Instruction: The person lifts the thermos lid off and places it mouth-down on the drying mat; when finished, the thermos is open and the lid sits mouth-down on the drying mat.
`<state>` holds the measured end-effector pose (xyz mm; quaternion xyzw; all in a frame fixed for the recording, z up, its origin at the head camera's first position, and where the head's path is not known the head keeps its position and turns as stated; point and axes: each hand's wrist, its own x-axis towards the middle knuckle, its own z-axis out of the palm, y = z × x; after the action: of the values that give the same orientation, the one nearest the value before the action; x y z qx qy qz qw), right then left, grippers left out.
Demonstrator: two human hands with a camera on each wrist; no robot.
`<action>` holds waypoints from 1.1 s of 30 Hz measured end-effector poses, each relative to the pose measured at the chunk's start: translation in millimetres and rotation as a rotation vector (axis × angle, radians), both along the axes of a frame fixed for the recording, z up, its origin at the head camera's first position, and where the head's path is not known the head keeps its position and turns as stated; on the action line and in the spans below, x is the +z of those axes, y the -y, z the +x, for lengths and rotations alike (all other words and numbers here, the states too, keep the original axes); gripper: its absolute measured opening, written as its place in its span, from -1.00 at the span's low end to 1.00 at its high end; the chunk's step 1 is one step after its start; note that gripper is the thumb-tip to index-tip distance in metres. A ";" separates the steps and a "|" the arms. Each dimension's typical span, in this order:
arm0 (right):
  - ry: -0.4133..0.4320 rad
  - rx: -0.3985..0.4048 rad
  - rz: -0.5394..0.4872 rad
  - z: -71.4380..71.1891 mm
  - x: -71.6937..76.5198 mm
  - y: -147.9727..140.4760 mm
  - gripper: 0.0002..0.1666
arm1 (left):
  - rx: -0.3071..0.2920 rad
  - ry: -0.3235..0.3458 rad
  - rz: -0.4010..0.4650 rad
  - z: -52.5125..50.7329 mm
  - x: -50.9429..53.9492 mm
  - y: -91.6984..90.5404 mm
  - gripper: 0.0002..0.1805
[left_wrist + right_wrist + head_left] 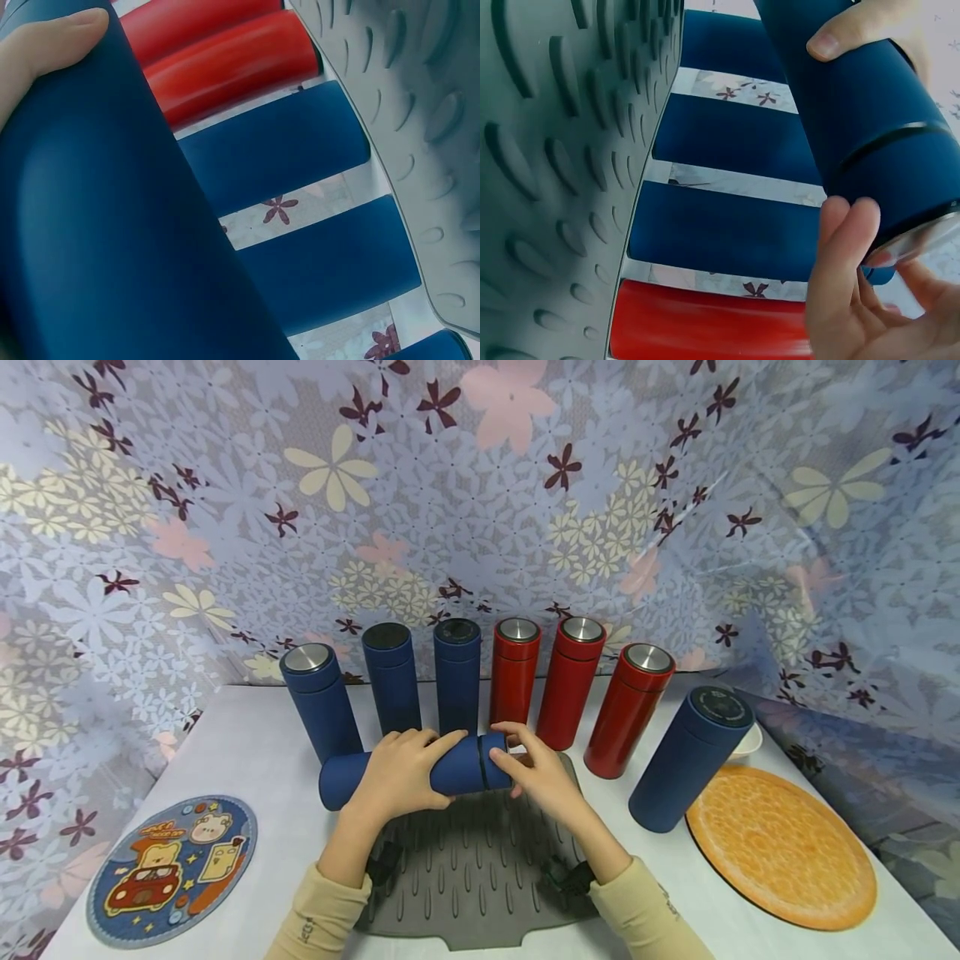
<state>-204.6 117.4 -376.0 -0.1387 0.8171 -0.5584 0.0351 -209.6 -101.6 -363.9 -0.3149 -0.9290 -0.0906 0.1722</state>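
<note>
A blue bottle (459, 768) is held sideways above a grey ridged mat (465, 877), its capped end to the right. My left hand (401, 774) grips the body, and its thumb (64, 41) lies along the blue surface (97, 202). At the cap end, the fingers and thumb of my right hand (542, 777) pinch the cap. The right wrist view shows the right hand (870, 315) around the silver-topped cap (907, 180), with fingertips at its rim, while the left hand (881, 30) holds farther up the body. A thin dark seam separates cap and body.
Behind the mat stand three blue bottles (393, 681) and three red bottles (573, 685). Another blue bottle (686, 760) stands at right, beside an orange round mat (780, 847) and a partly hidden white bowl (750, 742). A cartoon mat (172, 868) lies at left.
</note>
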 end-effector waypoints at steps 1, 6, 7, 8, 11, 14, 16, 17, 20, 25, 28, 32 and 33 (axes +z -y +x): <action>0.007 0.015 -0.019 -0.5 -0.2 -1.0 -0.49 | -0.001 0.004 0.001 0.1 0.4 -0.1 -0.07; 0.024 0.093 -0.092 -3.2 -3.1 -6.3 -0.54 | -0.001 0.019 -0.007 0.1 1.5 0.3 -0.08; 0.022 0.106 -0.101 -3.6 -3.9 -7.3 -0.55 | -0.001 0.023 -0.007 -0.1 1.6 0.5 -0.09; 0.018 0.120 -0.109 -4.1 -4.6 -8.1 -0.54 | -0.003 0.032 -0.003 -0.4 1.4 0.9 -0.10; -0.054 0.176 -0.106 -5.0 -5.0 -10.4 -0.51 | -0.004 0.108 0.037 -1.4 1.3 2.4 -0.11; -0.156 0.226 -0.071 -4.2 -1.9 -12.9 -0.47 | -0.007 0.190 0.077 -1.9 1.3 3.6 -0.12; -0.202 0.251 -0.049 -4.0 0.6 -14.4 -0.45 | -0.011 0.215 0.085 -1.8 1.9 3.8 -0.12; -0.213 0.261 -0.040 -4.1 1.7 -15.2 -0.45 | -0.013 0.215 0.083 -1.7 2.2 3.9 -0.12; -0.226 0.292 -0.032 -4.6 3.2 -16.8 -0.44 | -0.019 0.204 0.079 -0.8 2.9 3.6 -0.12; -0.262 0.330 -0.019 -5.4 2.4 -18.2 -0.41 | -0.021 0.198 0.060 -0.2 2.1 2.9 -0.12; -0.229 0.316 -0.023 -5.5 2.3 -18.0 -0.30 | -0.016 0.185 0.049 -0.2 2.5 3.0 -0.11; -0.123 0.195 0.009 -4.9 4.6 -17.3 -0.30 | 0.002 0.158 0.016 -0.3 3.5 2.7 -0.10; -0.096 0.163 0.027 -4.8 5.1 -17.4 -0.34 | 0.006 0.150 0.004 -0.3 3.5 2.6 -0.09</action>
<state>-209.4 134.8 -370.9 -0.2309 0.8114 -0.5352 0.0431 -209.9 -104.2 -360.4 -0.3040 -0.9400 -0.1151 0.1032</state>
